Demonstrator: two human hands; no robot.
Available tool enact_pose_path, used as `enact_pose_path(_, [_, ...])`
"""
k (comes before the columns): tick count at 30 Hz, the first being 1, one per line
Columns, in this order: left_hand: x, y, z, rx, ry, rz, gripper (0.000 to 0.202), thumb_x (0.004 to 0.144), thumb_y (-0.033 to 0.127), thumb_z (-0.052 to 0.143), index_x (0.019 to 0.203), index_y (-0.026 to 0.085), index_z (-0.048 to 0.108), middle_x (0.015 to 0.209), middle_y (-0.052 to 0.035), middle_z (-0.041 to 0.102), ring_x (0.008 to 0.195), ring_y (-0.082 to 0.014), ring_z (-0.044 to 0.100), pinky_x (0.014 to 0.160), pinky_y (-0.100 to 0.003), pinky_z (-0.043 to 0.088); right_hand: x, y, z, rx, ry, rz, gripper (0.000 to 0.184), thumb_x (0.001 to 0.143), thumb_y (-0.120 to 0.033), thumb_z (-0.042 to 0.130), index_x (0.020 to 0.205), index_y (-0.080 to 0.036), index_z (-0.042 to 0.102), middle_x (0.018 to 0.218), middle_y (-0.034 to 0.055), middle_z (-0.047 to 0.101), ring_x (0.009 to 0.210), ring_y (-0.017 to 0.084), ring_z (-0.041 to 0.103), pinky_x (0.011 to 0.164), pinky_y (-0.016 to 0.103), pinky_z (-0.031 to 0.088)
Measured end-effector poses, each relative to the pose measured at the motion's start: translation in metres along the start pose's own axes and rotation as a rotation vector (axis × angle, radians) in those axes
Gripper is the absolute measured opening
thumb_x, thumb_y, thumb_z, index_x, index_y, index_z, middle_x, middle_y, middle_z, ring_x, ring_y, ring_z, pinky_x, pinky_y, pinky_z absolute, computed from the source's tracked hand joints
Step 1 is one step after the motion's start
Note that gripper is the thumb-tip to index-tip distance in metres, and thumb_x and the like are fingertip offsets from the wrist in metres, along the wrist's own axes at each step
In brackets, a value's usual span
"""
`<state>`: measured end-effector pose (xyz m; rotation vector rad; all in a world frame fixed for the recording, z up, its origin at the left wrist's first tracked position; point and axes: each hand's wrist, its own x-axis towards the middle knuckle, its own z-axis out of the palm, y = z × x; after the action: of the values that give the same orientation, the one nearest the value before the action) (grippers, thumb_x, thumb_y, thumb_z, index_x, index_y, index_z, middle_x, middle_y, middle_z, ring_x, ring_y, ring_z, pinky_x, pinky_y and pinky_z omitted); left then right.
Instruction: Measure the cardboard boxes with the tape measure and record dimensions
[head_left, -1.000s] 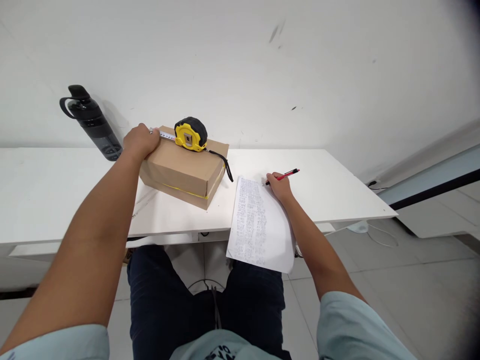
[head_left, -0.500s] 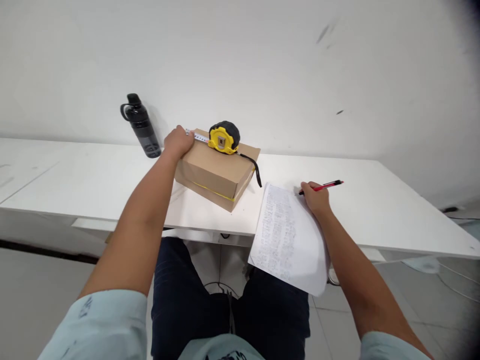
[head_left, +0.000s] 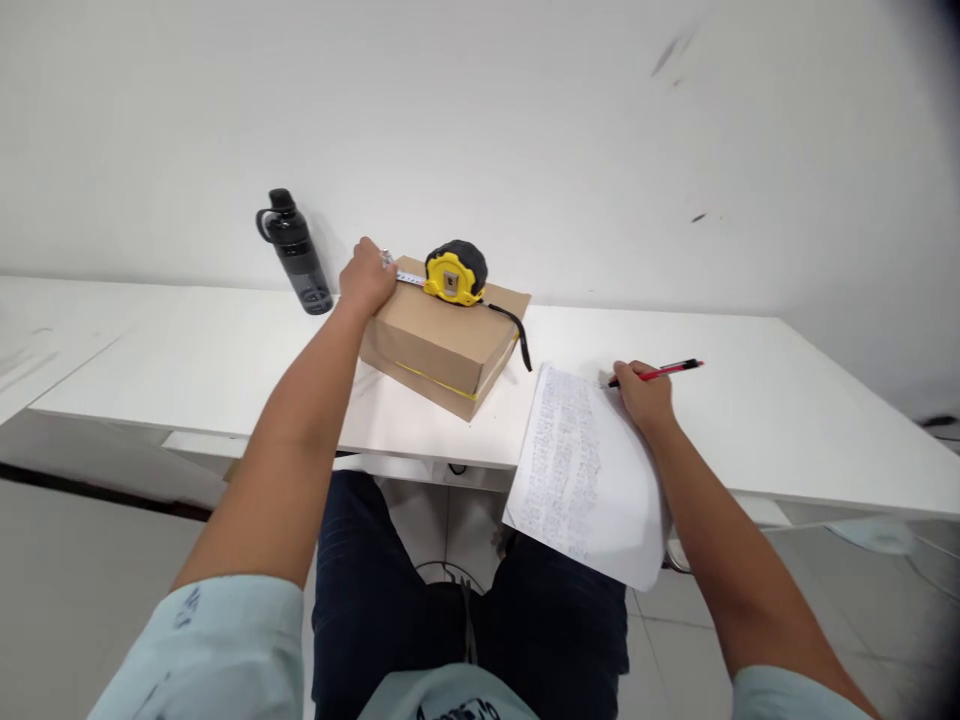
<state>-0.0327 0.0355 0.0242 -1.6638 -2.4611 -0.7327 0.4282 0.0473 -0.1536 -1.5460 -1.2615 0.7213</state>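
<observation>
Red pen (head_left: pixel 663 372) — in right fingers (head_left: pixel 624 371)

The left arm (head_left: pixel 281 460) stretched forward, slightly bent, the left hand (head_left: pixel 368 280) curled downward with its back turned up, while the right arm (head_left: pixel 724 530) slanted inward, the right hand (head_left: pixel 646 400) lower in view, its fingers (head_left: pixel 628 371) bunched in a pinch.
</observation>
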Motion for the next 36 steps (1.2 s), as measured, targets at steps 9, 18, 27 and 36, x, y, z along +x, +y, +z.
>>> enact_pose_path(9, [0.010, 0.001, -0.008, 0.009, -0.002, -0.025, 0.053, 0.100, 0.046, 0.058, 0.142, 0.015, 0.053, 0.148, -0.0194, 0.065, 0.132, -0.0384, 0.064, 0.107, -0.050, 0.052, 0.010, -0.004, 0.006, 0.021, 0.050, -0.040, 0.033, 0.081, -0.046, 0.063, 0.061, -0.022, 0.051, 0.063, 0.0006, 0.056, 0.067, 0.014, 0.049, 0.067, 0.029, 0.045])
enact_pose_path(18, [0.011, 0.001, -0.008, 0.014, 0.001, -0.018, 0.052, 0.099, 0.044, 0.059, 0.141, 0.015, 0.052, 0.148, -0.0177, 0.065, 0.131, -0.0378, 0.064, 0.107, -0.051, 0.053, 0.004, -0.010, 0.003, 0.040, 0.028, 0.005, 0.031, 0.081, -0.039, 0.061, 0.060, -0.022, 0.048, 0.064, -0.0002, 0.052, 0.067, 0.014, 0.046, 0.069, 0.030, 0.044])
enact_pose_path(27, [0.015, -0.002, -0.006, 0.039, -0.029, -0.054, 0.057, 0.101, 0.050, 0.055, 0.144, 0.013, 0.054, 0.146, -0.0209, 0.068, 0.132, -0.0409, 0.065, 0.105, -0.054, 0.054, 0.003, -0.012, 0.003, 0.011, 0.017, -0.001, 0.030, 0.081, -0.041, 0.059, 0.060, -0.022, 0.050, 0.063, 0.0002, 0.054, 0.066, 0.013, 0.044, 0.066, 0.029, 0.041])
enact_pose_path(36, [0.015, 0.005, -0.014, 0.130, -0.166, -0.106, 0.058, 0.102, 0.054, 0.044, 0.133, 0.010, 0.069, 0.144, -0.0255, 0.069, 0.133, -0.0444, 0.064, 0.103, -0.054, 0.051, 0.003, -0.010, 0.002, 0.003, -0.027, -0.007, 0.029, 0.077, -0.043, 0.061, 0.060, -0.022, 0.050, 0.061, 0.0002, 0.052, 0.064, 0.014, 0.044, 0.064, 0.030, 0.041])
